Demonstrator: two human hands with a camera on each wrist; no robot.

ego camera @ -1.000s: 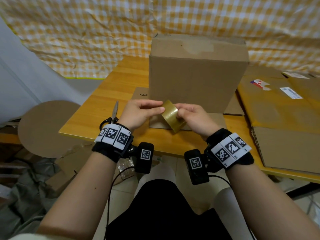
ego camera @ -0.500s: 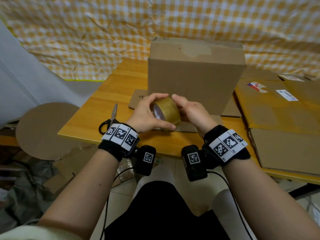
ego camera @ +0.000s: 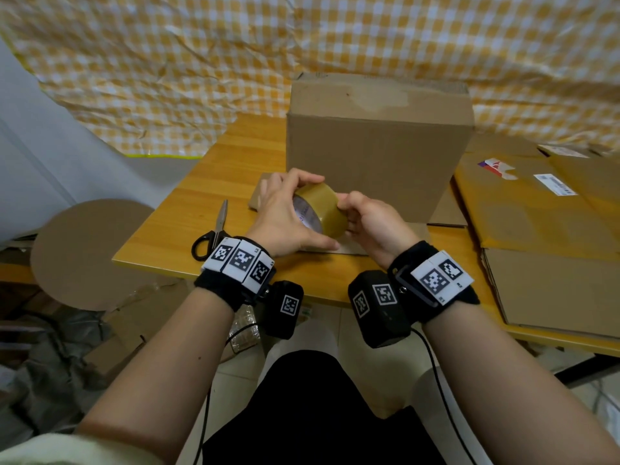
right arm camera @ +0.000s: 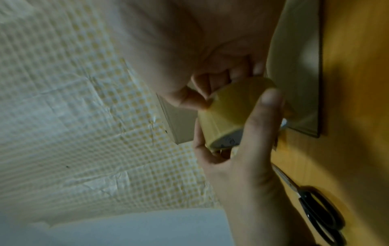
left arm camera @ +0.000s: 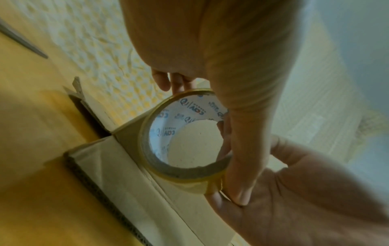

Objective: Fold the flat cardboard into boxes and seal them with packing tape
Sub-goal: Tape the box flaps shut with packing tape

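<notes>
A roll of tan packing tape [ego camera: 323,209] is held between both hands just above the table's front edge. My left hand [ego camera: 285,213] grips it round the rim, thumb below and fingers over the top. My right hand [ego camera: 362,219] has its curled fingertips on the roll's right side. In the left wrist view the roll [left arm camera: 185,134] shows its printed white core. In the right wrist view the right fingers pinch at the roll's [right arm camera: 231,109] outer layer. Behind the hands stands a folded cardboard box [ego camera: 379,146], its lower flaps spread flat on the table.
Black-handled scissors [ego camera: 214,233] lie on the wooden table [ego camera: 201,203] left of my left hand. Flattened cardboard sheets [ego camera: 543,229] are stacked on the right. A round cardboard disc [ego camera: 84,253] and scraps lie on the floor at left. A checked cloth hangs behind.
The tape roll has turned so that its open core faces my left palm. My left hand has shifted from a fingertip touch to a full grip round the rim. Both hands rose slightly.
</notes>
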